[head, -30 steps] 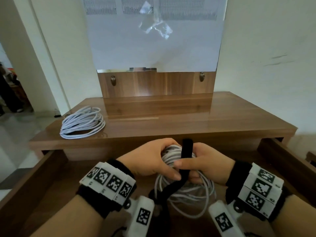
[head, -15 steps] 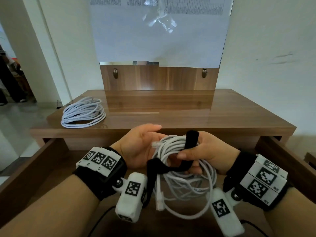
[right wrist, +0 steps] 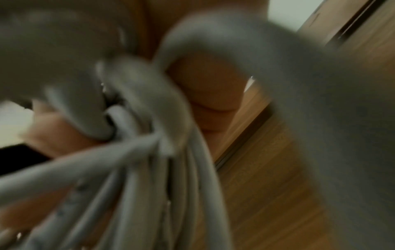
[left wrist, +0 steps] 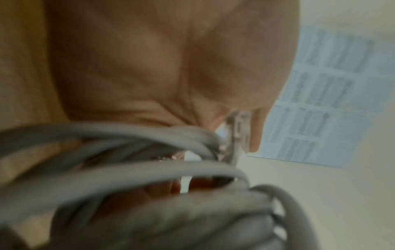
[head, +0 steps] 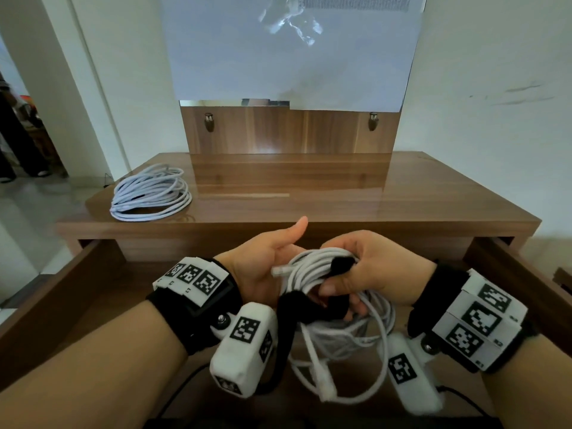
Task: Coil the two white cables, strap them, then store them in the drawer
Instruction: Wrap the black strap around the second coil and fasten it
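Over the open drawer (head: 93,308), my right hand (head: 365,267) grips a coiled white cable (head: 315,267), thumb pressing a black strap (head: 342,264) onto the bundle. The strap's loose tail (head: 291,308) hangs below the coil. My left hand (head: 272,255) lies open against the coil's left side, thumb pointing up, its fingers hidden behind the loops. One connector (head: 280,270) sticks out toward the left palm. The second coiled white cable (head: 150,193) lies on the desk top at the far left, with no strap showing. Both wrist views are blurred, showing cable loops (left wrist: 149,169) (right wrist: 149,186) close up.
The wooden desk top (head: 340,193) spreads beyond the hands, backed by a wood panel (head: 288,131) and a covered mirror. The drawer's side walls (head: 513,274) flank my forearms. A person's legs stand in the doorway at far left (head: 15,144).
My left hand has let go of the coil and opened, thumb raised. The right hand has tilted the bundle, bringing the strap's upright end down onto the loops.
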A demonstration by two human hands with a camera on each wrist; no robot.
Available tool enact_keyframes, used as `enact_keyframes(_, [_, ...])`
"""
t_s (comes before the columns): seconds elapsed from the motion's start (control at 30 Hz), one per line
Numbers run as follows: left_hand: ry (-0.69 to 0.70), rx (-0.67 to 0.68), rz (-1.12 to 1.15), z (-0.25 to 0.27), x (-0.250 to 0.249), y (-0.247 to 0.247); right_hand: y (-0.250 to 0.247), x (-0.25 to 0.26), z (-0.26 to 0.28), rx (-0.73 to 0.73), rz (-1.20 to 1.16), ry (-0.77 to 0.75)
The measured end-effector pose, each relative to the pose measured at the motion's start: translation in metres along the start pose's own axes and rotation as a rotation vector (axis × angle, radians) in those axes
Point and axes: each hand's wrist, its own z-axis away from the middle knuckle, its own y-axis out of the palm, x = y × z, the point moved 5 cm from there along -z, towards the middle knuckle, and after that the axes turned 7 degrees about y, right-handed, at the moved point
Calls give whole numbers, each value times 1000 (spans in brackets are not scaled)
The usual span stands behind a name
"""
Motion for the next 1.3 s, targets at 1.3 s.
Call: enact_keyframes(1.3, [66,-206,258,-18,28,2,-9,-4,12,16,97,-64])
